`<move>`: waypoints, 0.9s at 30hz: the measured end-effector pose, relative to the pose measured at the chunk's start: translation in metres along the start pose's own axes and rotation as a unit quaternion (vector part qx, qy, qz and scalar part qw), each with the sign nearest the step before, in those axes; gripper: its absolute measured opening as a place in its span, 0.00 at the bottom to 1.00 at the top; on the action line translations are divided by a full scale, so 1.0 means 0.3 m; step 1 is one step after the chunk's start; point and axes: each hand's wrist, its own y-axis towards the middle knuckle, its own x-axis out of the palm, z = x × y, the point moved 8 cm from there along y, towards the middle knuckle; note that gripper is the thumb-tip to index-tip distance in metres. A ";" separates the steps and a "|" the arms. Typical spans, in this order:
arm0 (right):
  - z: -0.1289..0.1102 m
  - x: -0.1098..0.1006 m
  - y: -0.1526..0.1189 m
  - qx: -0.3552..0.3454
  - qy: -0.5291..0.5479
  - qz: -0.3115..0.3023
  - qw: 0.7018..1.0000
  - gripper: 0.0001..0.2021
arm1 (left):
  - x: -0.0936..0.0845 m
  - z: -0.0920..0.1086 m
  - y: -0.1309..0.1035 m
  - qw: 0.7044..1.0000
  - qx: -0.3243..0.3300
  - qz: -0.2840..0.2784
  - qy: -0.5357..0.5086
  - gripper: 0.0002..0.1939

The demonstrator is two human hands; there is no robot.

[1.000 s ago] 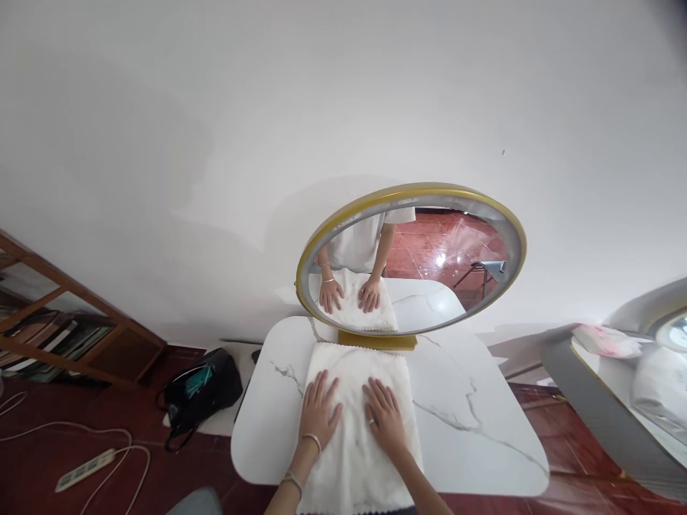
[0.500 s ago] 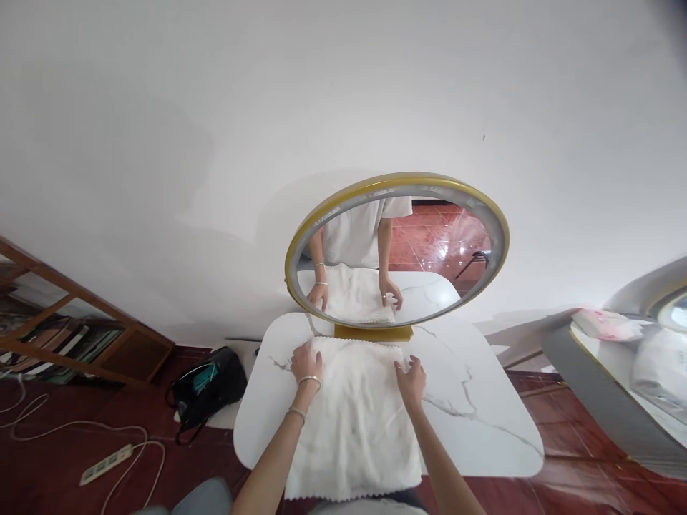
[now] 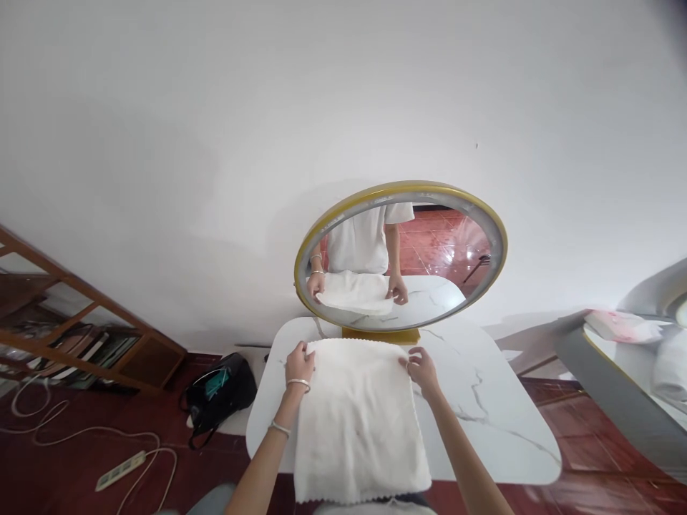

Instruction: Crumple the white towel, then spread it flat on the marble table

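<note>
A white towel (image 3: 358, 422) with a scalloped edge is spread over the front of the marble-patterned white table (image 3: 494, 422), and its near end reaches past the table's front edge. My left hand (image 3: 300, 363) pinches the towel's far left corner. At the far right corner, my right hand (image 3: 421, 370) grips the cloth between thumb and fingers. The far edge is drawn fairly straight between both hands and, in the reflection, looks raised off the tabletop. Just behind it stands an oval mirror (image 3: 402, 257) with a gold rim, showing both hands and the towel.
On the red tiled floor at left lie a black bag (image 3: 222, 393) and a power strip (image 3: 121, 470) with its cable. A wooden shelf (image 3: 80, 322) stands against the wall. To the right, another table (image 3: 606, 379) carries a pink-and-white packet (image 3: 622, 325).
Both hands have closed from lying beside the towel onto its far corners. The far edge has lifted and straightened, and the wrinkles have lessened. The view has shifted slightly.
</note>
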 end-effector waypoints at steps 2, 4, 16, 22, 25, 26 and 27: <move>-0.109 -0.006 -0.014 -0.051 0.042 0.008 0.998 0.19 | -0.055 0.055 0.018 0.997 0.033 0.037 -0.060 0.06; -0.244 -0.010 -0.033 -0.130 0.107 0.032 0.985 0.18 | -0.113 0.117 0.051 0.986 0.067 0.093 -0.120 0.07; -0.626 0.207 -0.208 -0.707 -0.193 0.192 0.653 0.17 | -0.205 0.255 0.155 0.854 0.083 0.366 -0.361 0.18; -0.618 0.199 -0.235 -0.765 -0.156 0.226 0.582 0.19 | -0.150 0.190 0.196 0.837 0.049 0.347 -0.421 0.12; -0.625 0.214 -0.232 -0.778 -0.195 0.209 0.559 0.14 | -0.126 0.191 0.211 0.843 0.057 0.316 -0.432 0.09; -0.626 0.224 -0.229 -0.784 -0.215 0.193 0.550 0.13 | -0.119 0.197 0.214 0.844 0.062 0.307 -0.435 0.11; -0.625 0.238 -0.226 -0.789 -0.238 0.176 0.538 0.14 | -0.113 0.205 0.216 0.845 0.068 0.298 -0.438 0.13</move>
